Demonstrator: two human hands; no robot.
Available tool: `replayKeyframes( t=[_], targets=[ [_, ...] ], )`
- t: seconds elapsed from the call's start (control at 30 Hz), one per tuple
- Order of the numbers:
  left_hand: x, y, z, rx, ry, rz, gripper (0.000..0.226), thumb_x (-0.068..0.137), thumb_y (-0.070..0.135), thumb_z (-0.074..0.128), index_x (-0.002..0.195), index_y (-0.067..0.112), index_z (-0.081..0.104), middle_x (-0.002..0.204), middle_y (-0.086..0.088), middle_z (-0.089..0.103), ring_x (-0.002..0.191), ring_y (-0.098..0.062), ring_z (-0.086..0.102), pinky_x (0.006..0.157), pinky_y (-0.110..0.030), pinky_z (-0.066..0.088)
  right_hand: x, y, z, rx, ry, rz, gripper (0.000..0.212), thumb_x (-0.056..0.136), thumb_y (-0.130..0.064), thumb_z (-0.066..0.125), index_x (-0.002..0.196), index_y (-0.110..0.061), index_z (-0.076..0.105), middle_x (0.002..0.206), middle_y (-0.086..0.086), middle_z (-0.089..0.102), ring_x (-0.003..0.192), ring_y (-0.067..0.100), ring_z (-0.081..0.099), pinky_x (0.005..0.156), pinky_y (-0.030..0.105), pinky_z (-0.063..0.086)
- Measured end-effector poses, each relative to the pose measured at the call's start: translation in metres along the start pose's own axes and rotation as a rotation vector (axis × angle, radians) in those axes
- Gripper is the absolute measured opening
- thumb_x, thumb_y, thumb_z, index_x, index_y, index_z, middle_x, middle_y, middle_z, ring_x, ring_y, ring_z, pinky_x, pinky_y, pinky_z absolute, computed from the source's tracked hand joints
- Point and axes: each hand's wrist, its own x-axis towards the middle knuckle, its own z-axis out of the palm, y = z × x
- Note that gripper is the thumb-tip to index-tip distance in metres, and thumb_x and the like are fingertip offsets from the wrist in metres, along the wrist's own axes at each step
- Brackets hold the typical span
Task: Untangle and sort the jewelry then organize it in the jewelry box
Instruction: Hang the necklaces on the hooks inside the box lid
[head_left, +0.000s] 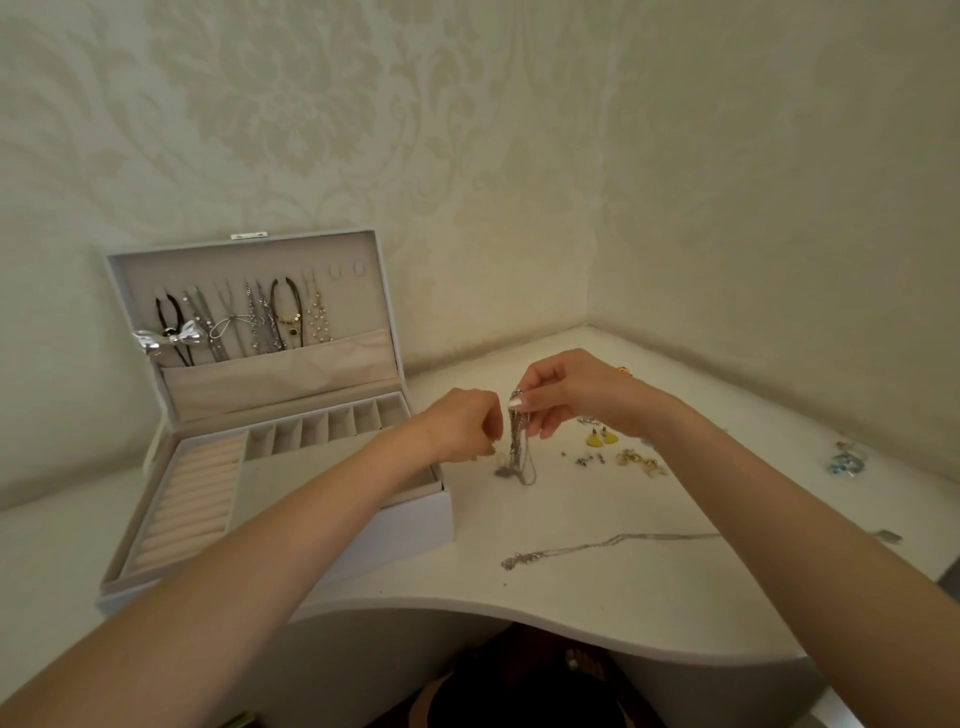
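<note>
My right hand (566, 392) pinches the top of a bunch of tangled silver chains (519, 447) that hangs down to the white table, its lower end resting there. My left hand (462, 426) is just left of the chains with fingers curled; its fingertips seem to hold a strand low down, but I cannot tell for sure. The open white jewelry box (405, 519) stands at the left. Several necklaces (249, 322) hang inside its lid. Its tray has ring rolls (192, 499) and small compartments (332, 426).
A loose silver chain (608, 545) lies near the table's front edge. Yellow earrings (600, 439), small studs (589, 460), a gold piece (639, 462) and blue jewelry (844, 461) lie to the right. Walls close the corner behind. The table's curved front edge (519, 618) is below.
</note>
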Motion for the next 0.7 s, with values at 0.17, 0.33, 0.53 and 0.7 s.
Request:
replayKeyframes(
  t=[0.17, 0.33, 0.53, 0.7],
  targets=[
    [-0.005, 0.000, -0.006, -0.191, -0.100, 0.005, 0.012, 0.083, 0.006, 0.067, 0.092, 0.009, 0.061, 0.091, -0.002, 0.065, 0.073, -0.008, 0.061, 0.061, -0.016, 0.052, 0.012, -0.002, 0.010, 0.121, 0.063, -0.028, 0.008, 0.086, -0.005, 0.066, 0.088, 0.003, 0.064, 0.074, 0.016, 0.069, 0.064, 0.021, 0.067, 0.065, 0.027, 0.058],
    [-0.009, -0.008, -0.007, -0.376, 0.051, -0.014, 0.002, 0.090, 0.011, 0.061, 0.090, 0.009, 0.062, 0.089, -0.010, 0.070, 0.059, 0.002, 0.061, 0.055, -0.014, 0.050, 0.019, -0.007, 0.014, 0.159, 0.097, -0.069, 0.009, 0.085, -0.008, 0.067, 0.087, 0.000, 0.064, 0.073, 0.015, 0.069, 0.061, 0.020, 0.066, 0.065, 0.028, 0.059],
    [-0.022, -0.016, -0.020, -0.640, 0.096, 0.011, 0.011, 0.091, 0.008, 0.059, 0.082, 0.013, 0.056, 0.081, -0.001, 0.070, 0.065, 0.000, 0.064, 0.061, -0.013, 0.047, 0.028, -0.017, 0.019, 0.180, 0.134, -0.102, 0.009, 0.087, -0.014, 0.067, 0.085, -0.005, 0.065, 0.075, 0.010, 0.070, 0.064, 0.016, 0.065, 0.059, 0.023, 0.054],
    [-0.033, -0.029, -0.031, -0.776, 0.140, 0.007, 0.006, 0.089, 0.012, 0.063, 0.083, 0.011, 0.060, 0.080, -0.002, 0.072, 0.072, -0.004, 0.068, 0.066, -0.015, 0.048, 0.039, -0.027, 0.027, 0.261, 0.121, -0.107, 0.010, 0.088, -0.013, 0.065, 0.091, -0.003, 0.063, 0.074, 0.011, 0.069, 0.061, 0.015, 0.066, 0.057, 0.022, 0.054]
  ],
)
